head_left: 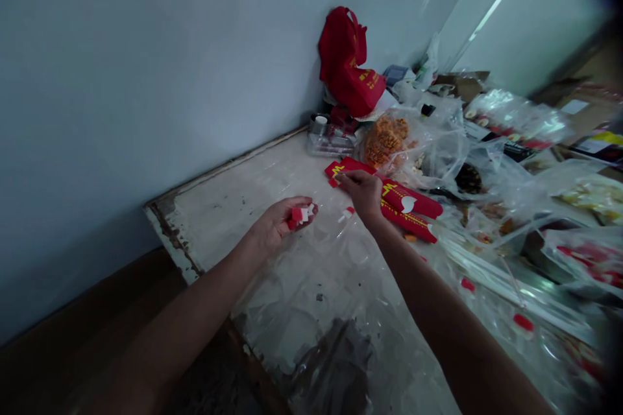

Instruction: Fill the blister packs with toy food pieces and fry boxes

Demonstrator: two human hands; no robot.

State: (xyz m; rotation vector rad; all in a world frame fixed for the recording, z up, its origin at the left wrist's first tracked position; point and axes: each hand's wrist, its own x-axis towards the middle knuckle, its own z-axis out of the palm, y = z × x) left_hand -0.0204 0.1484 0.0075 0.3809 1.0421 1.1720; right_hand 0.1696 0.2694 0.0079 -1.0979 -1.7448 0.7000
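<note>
Several small red-and-white pieces (pixel 300 214) rest in the curled fingers of my left hand (pixel 282 219), palm turned up above the table. My right hand (pixel 364 191) is closed in a pinch at the left end of some flat red pieces with yellow zigzag marks (pixel 402 194). What its fingertips hold is too small to make out; a bit of red shows just below them. Between the hands, another small red-and-white piece (pixel 347 213) lies on clear plastic. A white curved shape (pixel 407 204) sits on the red pieces.
Clear plastic sheeting (pixel 311 279) covers much of the worn white table (pixel 219 207). Behind my right hand are a bag of orange items (pixel 387 139), a clear box (pixel 331 141) and a red bag (pixel 348 71) against the wall. Plastic bags (pixel 516 201) crowd the right side.
</note>
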